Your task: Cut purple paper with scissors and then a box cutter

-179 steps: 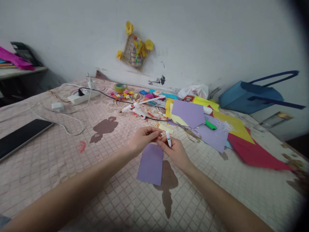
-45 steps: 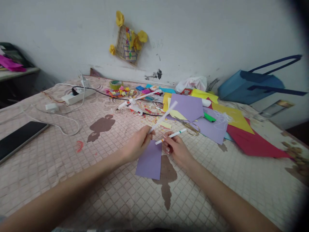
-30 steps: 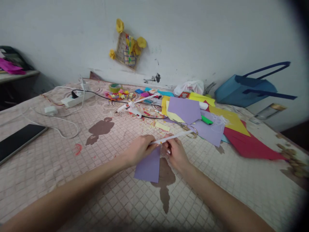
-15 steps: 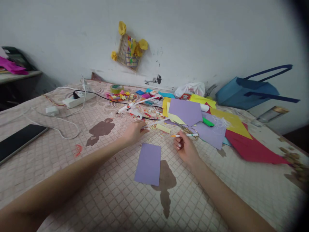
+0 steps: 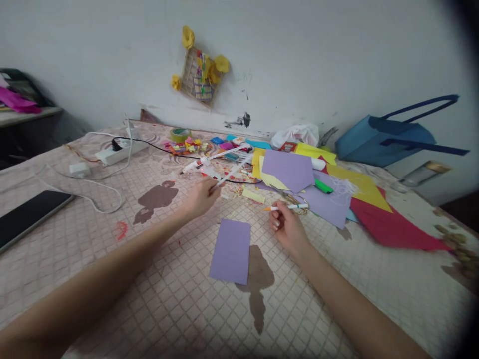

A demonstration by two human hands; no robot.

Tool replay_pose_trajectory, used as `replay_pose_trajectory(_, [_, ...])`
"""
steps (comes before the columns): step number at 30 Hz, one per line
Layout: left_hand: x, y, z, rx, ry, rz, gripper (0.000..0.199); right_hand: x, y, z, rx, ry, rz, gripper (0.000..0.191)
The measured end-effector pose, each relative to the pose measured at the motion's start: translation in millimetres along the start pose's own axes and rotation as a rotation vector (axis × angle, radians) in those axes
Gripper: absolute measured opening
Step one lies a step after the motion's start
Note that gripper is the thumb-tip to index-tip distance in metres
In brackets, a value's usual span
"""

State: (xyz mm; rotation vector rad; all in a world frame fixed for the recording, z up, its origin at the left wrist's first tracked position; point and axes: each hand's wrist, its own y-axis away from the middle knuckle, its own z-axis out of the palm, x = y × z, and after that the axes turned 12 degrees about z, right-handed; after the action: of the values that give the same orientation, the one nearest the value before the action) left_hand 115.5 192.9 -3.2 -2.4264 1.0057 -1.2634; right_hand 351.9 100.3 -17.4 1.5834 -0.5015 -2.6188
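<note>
My left hand (image 5: pixel 202 198) is closed on one end of a long, narrow, translucent strip (image 5: pixel 234 168) that looks like a ruler. The strip tilts up toward the back right, near the white glue gun (image 5: pixel 209 169). In my right hand (image 5: pixel 288 227) is a white pencil (image 5: pixel 290 207), its orange tip pointing left. Between the hands and closer to me, a purple paper rectangle (image 5: pixel 230 252) lies flat. Scissors (image 5: pixel 295 200) rest just behind the pencil, partly hidden by it. A small pale yellow paper strip (image 5: pixel 253 195) lies between the two hands.
Purple, yellow and red paper sheets (image 5: pixel 389 222) are spread at the right, with a green marker (image 5: pixel 323 186) on them. A blue bag (image 5: pixel 385 142) and a glass jar (image 5: pixel 422 175) stand beyond. A power strip (image 5: pixel 121 152), cables and a phone (image 5: pixel 32 217) occupy the left.
My left hand has moved slightly left and up, swinging the translucent strip's far end upward off the scraps. My right hand keeps the pencil in nearly the same place.
</note>
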Motion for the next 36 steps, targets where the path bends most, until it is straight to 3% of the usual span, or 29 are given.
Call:
replay_pose_trajectory(5, [10,8,-6.4,-0.06,0.253,-0.03,0.039,0,3,2,-0.012,0.033,-0.011,0.029])
replay_pose_trajectory(12, [47,26,-5.7,-0.238,0.533,-0.028,0.031,7,23,9,-0.015,0.185,-0.07,0.025])
replay_pose_trajectory(19, [52,35,0.1,-0.245,0.386,0.012,0.02,15,57,13,-0.073,0.909,-0.397,0.016])
replay_pose_trajectory(26, [46,35,-0.8,-0.252,0.247,0.093,0.01,25,90,12,-0.504,1.385,-0.75,0.044])
replay_pose_trajectory(30, [44,34,-2.1,-0.258,0.215,0.089,0.011,27,95,12,-0.61,1.557,-0.765,0.042])
replay_pose_trajectory(36, [45,34,-1.8,-0.264,0.174,0.098,0.009,26,90,5,-0.645,1.651,-0.756,0.029])
